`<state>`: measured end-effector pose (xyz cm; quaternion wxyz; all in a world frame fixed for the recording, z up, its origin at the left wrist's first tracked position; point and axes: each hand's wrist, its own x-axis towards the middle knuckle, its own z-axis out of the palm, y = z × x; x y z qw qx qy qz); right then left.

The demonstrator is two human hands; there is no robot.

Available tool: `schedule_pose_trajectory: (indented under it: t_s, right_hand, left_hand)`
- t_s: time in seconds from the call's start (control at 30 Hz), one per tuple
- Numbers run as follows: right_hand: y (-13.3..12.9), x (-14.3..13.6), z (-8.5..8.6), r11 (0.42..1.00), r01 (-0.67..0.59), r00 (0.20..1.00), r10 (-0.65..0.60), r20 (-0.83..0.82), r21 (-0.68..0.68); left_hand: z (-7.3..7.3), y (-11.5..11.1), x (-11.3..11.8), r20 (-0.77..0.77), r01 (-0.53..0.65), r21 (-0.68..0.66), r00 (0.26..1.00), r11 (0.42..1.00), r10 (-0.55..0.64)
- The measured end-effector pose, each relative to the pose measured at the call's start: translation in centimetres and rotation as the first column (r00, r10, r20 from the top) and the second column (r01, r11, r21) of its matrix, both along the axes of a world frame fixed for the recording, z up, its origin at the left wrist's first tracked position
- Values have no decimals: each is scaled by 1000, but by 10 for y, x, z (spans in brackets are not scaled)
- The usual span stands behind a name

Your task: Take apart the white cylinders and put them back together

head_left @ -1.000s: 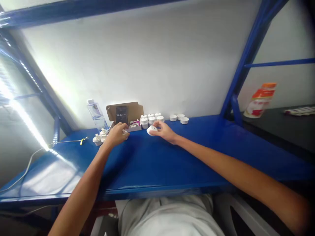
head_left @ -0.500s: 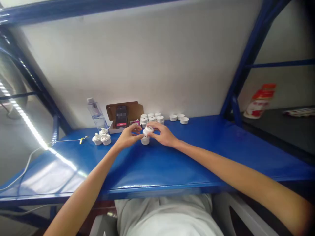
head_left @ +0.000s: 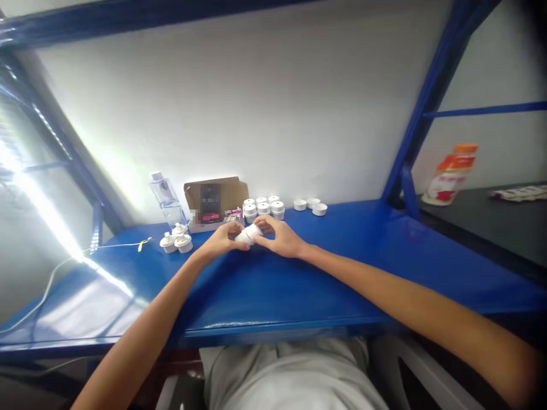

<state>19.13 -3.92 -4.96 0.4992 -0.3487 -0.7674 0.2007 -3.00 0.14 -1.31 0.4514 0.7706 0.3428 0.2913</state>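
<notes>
White unit (head_left: 248, 234): held betw. both hands, just in front of the box & lidded units; tilted; whether table is touched can't be told.
Room: blue tabletop (head_left: 273, 285) seen from hands to front edge (head_left: 277, 328), also well off to R; less depth left behind.
Look: white, rounded, w/ thin dark seam across middle; ends partly hidden by fingers.
L hand (head_left: 222, 240): unit's left end gripped by thumb & fingers.
R hand (head_left: 282, 236): right end gripped likewise, fingers curled round it.
Lidded units (head_left: 264, 209): six white tops seen, grouped in two rows behind hands.
Box (head_left: 236, 195): brown lid raised, dark phone (head_left: 211, 199) propped inside.
Knobbed parts (head_left: 183, 244): three, white, clustered L of left hand, bottle (head_left: 171, 205) just behind.
Shallow cups (head_left: 319, 210): three, white, near back edge, R of lidded units.
Far R: orange-capped bottle (head_left: 448, 176) stood on dark surface (head_left: 482, 222), beyond blue frame (head_left: 421, 125).
</notes>
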Motion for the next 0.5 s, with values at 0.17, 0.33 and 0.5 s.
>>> schedule_pose_trajectory:
  t_s: [0.17, 0.33, 0.5]
  right_hand:
    - [-8, -3, 3, 992, 1, 999, 5, -53, 129]
    - [-13, -3, 6, 995, -1, 998, 7, -55, 97]
    - [-6, -4, 3, 993, 31, 986, -49, -159, -113]
  left_hand:
    - [11, -3, -7, 108, 63, -157, 993, 986, -46]
    - [11, -4, -6, 94, 114, -205, 991, 972, -96]
    - [10, -7, -3, 77, 122, -43, 990, 992, -118]
